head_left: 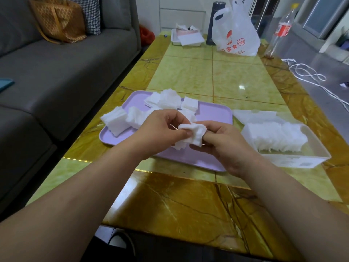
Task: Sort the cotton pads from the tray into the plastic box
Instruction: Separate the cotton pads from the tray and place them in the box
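Nearest me, above the tray's near edge, my left grip (162,129) and right grip (224,146) both pinch one stack of cotton pads (192,135) with curled fingers. It looks feather-light, soft and likely to fan apart, so I'd squeeze its flat faces. Beyond, loose pads (170,99) litter the lilac tray (213,110) mid-counter. The part-filled plastic box (311,159) sits by the counter's right edge.

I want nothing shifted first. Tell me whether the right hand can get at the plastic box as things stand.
Probably yes. The plastic box sits open beside the right hand, with nothing between them. That hand and the left hand both hold a stack of pads, though.
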Demonstrator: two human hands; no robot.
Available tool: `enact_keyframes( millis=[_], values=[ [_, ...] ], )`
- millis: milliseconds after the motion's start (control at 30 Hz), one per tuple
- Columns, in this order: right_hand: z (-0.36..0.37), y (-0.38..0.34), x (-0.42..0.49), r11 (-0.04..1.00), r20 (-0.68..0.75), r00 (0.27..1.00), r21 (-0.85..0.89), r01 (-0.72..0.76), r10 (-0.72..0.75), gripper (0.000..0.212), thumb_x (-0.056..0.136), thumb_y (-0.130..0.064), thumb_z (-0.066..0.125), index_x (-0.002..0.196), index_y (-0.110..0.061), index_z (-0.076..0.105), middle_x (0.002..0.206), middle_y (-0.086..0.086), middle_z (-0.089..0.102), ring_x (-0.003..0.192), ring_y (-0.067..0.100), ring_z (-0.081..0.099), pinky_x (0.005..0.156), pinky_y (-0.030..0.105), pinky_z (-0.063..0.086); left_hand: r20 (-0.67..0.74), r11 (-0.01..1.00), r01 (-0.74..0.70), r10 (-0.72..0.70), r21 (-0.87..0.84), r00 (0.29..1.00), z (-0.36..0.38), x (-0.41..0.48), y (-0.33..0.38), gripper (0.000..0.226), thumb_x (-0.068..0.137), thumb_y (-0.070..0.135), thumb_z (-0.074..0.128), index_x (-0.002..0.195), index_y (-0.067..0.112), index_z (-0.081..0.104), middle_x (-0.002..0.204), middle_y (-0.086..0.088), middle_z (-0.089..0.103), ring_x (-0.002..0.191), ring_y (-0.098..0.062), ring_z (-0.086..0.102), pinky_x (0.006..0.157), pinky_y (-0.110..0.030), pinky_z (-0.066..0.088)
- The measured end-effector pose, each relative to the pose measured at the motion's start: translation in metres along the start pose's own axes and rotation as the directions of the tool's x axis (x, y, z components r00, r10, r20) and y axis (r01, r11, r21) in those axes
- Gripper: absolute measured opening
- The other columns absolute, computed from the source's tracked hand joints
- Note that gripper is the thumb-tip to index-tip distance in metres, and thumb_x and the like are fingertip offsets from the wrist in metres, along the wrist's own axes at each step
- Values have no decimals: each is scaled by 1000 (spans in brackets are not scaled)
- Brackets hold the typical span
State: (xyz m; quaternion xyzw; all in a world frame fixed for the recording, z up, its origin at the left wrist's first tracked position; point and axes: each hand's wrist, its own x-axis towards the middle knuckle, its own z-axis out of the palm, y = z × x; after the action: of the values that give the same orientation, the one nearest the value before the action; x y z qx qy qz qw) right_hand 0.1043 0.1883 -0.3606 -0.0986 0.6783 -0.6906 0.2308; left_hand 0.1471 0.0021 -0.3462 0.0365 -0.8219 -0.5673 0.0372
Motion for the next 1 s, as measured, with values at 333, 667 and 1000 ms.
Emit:
enact_keyframes(
  millis=[333, 667, 1000],
  values=[
    [0, 1, -2, 986, -68, 992, -138, 93, -103, 30, 87, 14, 62, 107, -4, 74, 101, 17, 77, 99, 29, 75, 91, 47, 61, 1, 980, -1, 1, 197, 1000, 1, 4, -5, 23, 80, 30, 85, 100, 26, 74, 68, 3, 63, 56, -2, 55, 56, -19, 45],
    [12, 10, 4, 965, -133, 990, -261, 6, -42, 48, 84, 0, 54, 110, -39, 63, 119, -3, 69, 116, 21, 64, 104, 49, 53, 50, 988, -54, 47, 144, 998, 8, 0, -1, 14, 81, 27, 81, 90, 20, 74, 76, -14, 74, 73, -35, 72, 71, -49, 59],
    [8, 6, 0, 954, -328, 930, -291, 67, -165, 20, 99, -10, 54, 108, -24, 66, 98, -8, 69, 84, 10, 67, 86, 47, 61, -151, 871, 13, 70, 492, 986, 0, 14, -23, 21, 89, 32, 69, 108, 28, 67, 80, 11, 67, 73, -3, 58, 74, -31, 52]
  ],
)
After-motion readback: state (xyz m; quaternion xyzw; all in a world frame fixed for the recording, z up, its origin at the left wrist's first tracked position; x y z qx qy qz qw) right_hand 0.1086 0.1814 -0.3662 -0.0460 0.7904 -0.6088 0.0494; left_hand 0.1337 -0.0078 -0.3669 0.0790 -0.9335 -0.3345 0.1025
